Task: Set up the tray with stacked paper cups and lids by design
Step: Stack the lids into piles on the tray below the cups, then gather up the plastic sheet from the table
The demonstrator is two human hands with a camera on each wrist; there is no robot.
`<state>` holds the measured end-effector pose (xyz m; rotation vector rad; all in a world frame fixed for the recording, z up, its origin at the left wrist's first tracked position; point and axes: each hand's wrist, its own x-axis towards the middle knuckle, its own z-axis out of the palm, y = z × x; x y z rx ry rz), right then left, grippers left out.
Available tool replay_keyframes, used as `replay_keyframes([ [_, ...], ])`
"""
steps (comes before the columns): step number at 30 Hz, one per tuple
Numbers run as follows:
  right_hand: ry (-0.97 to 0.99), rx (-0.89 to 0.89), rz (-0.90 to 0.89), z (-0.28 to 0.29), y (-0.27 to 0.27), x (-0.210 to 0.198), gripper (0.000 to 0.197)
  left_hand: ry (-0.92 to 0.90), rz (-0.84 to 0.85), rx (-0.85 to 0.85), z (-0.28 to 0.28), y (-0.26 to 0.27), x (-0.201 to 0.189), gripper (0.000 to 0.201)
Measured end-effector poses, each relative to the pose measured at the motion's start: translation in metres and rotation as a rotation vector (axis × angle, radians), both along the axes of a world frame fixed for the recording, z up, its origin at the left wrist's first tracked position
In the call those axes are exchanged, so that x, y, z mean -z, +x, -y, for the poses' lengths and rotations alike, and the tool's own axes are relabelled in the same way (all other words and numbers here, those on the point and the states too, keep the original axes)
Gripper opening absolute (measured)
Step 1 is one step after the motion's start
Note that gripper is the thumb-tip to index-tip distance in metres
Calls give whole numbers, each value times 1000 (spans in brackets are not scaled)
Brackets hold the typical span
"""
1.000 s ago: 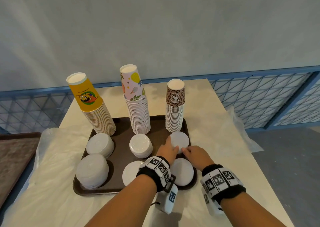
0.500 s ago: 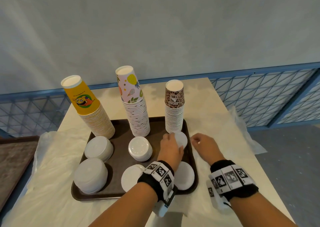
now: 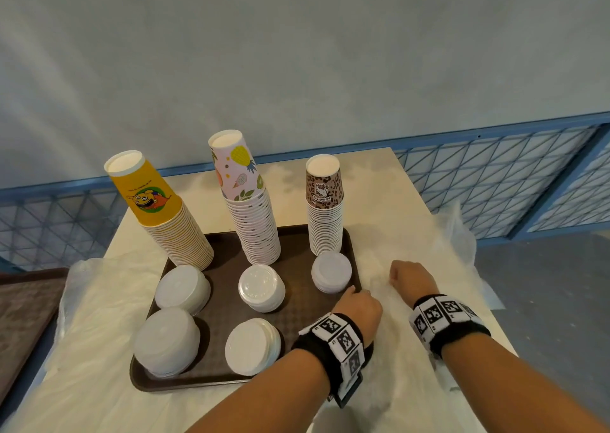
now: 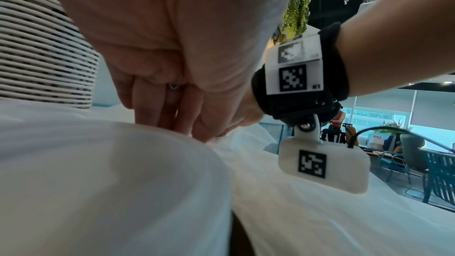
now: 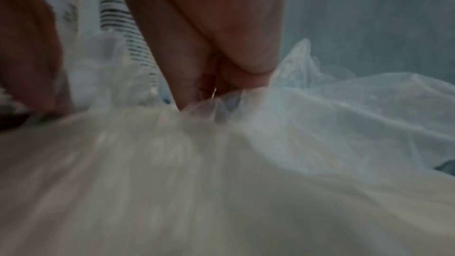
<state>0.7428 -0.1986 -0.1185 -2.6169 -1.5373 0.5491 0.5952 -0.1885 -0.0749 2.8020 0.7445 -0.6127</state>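
Tray (image 3: 227, 375) holds 3 cup stacks, lid piles; both hands curled, right hand (image 3: 412, 279) pinching plastic sheet (image 3: 401, 380).

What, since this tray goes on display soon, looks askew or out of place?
The yellow cup stack leans left, away from the upright leopard-print stack, though the wide lens may exaggerate it. Crumpled plastic sheet lies loose beside the tray; the right hand pinches it.

"R1" on the right wrist band's marker tag (image 4: 294, 80), print on the cup stacks too small to read
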Motion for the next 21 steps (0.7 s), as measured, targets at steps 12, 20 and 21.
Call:
replay_keyframes([
  [12,765,134,-97,27,8,-127,12,-162,173,-290,-1,5,-23,38],
  [20,676,-296,-302,73,-42,-156,2,-151,1092,-405,-3,-7,-77,91],
  [21,732,-299,-341,77,-46,-153,1,-155,1040,-371,-4,-10,-85,72],
])
